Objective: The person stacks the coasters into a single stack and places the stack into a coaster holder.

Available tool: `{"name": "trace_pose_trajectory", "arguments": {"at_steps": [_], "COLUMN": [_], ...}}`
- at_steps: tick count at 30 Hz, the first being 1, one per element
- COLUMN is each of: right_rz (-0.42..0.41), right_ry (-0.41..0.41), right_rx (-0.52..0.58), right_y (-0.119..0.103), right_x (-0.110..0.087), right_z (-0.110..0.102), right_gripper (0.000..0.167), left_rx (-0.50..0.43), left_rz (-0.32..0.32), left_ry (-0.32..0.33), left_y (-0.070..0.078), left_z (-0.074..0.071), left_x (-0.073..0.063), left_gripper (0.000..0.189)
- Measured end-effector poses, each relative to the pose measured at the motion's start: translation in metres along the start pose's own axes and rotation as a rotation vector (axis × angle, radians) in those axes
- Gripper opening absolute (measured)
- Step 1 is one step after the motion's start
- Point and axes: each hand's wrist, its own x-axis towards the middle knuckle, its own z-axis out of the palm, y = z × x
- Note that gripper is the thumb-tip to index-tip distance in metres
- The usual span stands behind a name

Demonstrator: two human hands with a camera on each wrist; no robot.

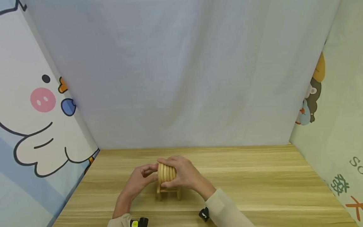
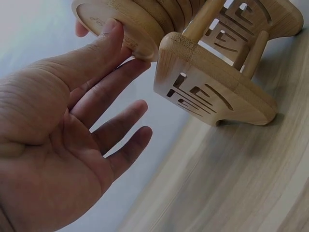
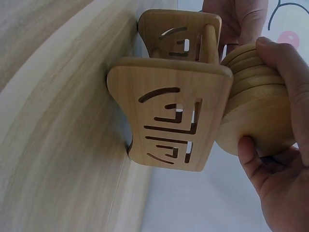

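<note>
A stack of round wooden coasters (image 1: 167,173) is held sideways, right over a wooden coaster holder (image 1: 169,190) with cut-out line patterns in its end panels. My right hand (image 1: 185,174) grips the stack from the right, thumb and fingers around its edges, as the right wrist view also shows on the coasters (image 3: 258,104). From the left, my left hand (image 2: 63,130) pinches the end coaster (image 2: 99,19) between thumb and fingers, its two outer fingers extended free. That coaster's face has a recessed disc with faint lettering. Feet of the holder (image 3: 164,116) stand on the table.
A wood-grain table (image 1: 241,176) lies under everything. Behind it hangs a pale grey curtain (image 1: 181,78). Printed cartoon panels stand on both sides, a white character (image 1: 28,94) at left and a green-tinted panel (image 1: 334,126) at right.
</note>
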Motion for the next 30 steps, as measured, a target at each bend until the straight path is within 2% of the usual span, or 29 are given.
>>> {"name": "trace_pose_trajectory", "arguments": {"at_steps": [8, 20, 30], "right_rz": [0.020, 0.068, 0.064], "right_ry": [-0.020, -0.034, -0.021], "right_rx": [-0.017, 0.000, 0.019], "right_y": [-0.001, 0.002, 0.006], "right_x": [0.002, 0.001, -0.002], "right_z": [0.004, 0.010, 0.016], "right_gripper": [0.085, 0.084, 0.083], "left_rx": [0.011, 0.025, 0.022], "left_rz": [-0.004, 0.018, -0.008], "left_ry": [0.022, -0.009, 0.030], "left_y": [-0.003, -0.003, -0.010], "left_z": [0.000, 0.000, 0.001], "left_x": [-0.002, 0.000, 0.002], "left_gripper": [0.037, 0.044, 0.038]}}
